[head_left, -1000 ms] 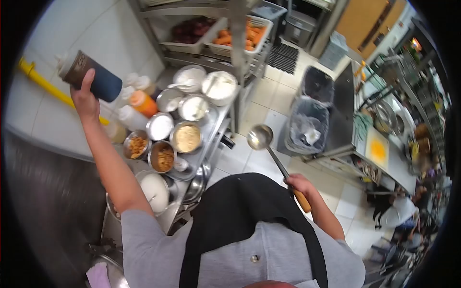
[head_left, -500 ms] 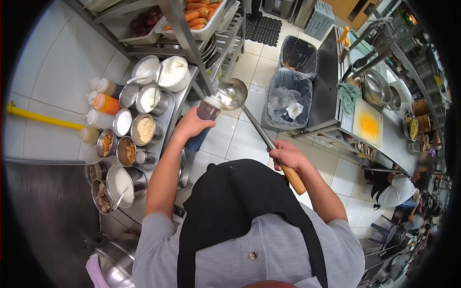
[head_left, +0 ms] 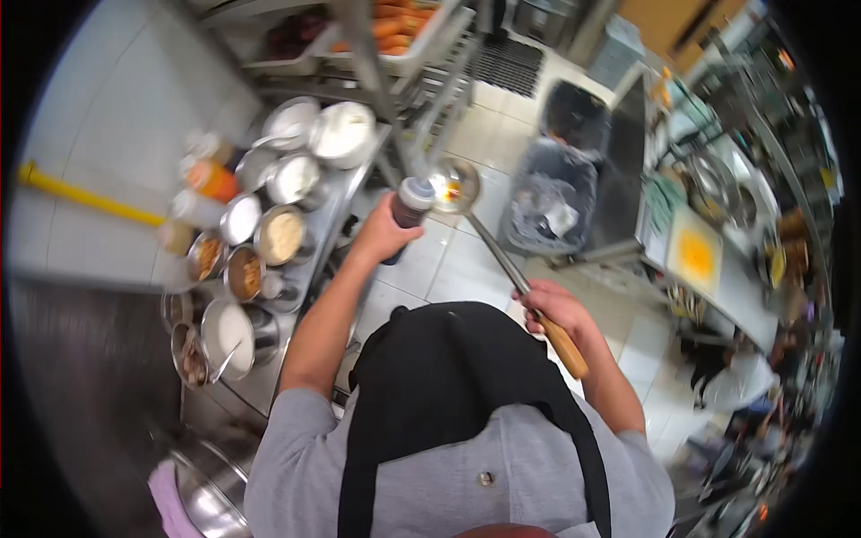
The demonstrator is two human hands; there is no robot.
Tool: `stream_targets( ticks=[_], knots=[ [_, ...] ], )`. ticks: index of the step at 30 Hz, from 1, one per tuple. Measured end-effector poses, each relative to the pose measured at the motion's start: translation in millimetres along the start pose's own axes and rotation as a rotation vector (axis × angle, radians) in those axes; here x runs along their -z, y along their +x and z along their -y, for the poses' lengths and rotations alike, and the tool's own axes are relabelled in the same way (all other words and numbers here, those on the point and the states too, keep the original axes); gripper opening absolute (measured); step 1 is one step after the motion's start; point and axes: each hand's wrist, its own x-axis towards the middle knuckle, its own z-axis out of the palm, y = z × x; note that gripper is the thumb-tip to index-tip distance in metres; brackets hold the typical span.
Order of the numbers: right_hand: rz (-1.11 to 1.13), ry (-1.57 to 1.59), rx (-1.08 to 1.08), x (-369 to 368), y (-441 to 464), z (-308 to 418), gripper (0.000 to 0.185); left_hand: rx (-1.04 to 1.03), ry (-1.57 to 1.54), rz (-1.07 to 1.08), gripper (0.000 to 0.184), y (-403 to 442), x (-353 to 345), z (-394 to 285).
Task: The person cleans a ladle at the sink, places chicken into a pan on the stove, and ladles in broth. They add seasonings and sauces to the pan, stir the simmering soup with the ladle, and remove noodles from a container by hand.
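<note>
My left hand (head_left: pixel 381 235) is wrapped round a squeeze bottle (head_left: pixel 412 208) of dark liquid, its capped end beside the ladle's bowl. In my right hand (head_left: pixel 558 309) is a long steel ladle (head_left: pixel 491 247) with a wooden handle end, gripped where metal meets wood. The ladle's bowl hangs over the floor, and an orange-brown patch shows inside it; whether this is liquid or reflection I cannot tell. To the left, metal bowls of white powder (head_left: pixel 344 133), beige powder (head_left: pixel 284 235) and white granules (head_left: pixel 231 336) crowd a steel counter.
Several squeeze bottles (head_left: pixel 212 182) stand along the wall by a yellow pipe (head_left: pixel 99 197). A shelf above holds carrots (head_left: pixel 395 34). Lined bins (head_left: pixel 549 202) stand ahead, beside a steel table with a stained cutting board (head_left: pixel 692 251). A person in white (head_left: pixel 740 381) is at far right.
The view has shifted and blurred. The bottle's cap now faces up toward me more, close against the ladle's rim. An orange-brown patch now shows in the ladle's bowl.
</note>
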Motion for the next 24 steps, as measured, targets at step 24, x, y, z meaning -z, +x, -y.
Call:
stream_targets(
  ticks=[24],
  knots=[
    [-0.246,-0.001,-0.057,-120,2,-50,0.023,0.046,0.149,-0.912,0.086,4,487,240]
  ],
)
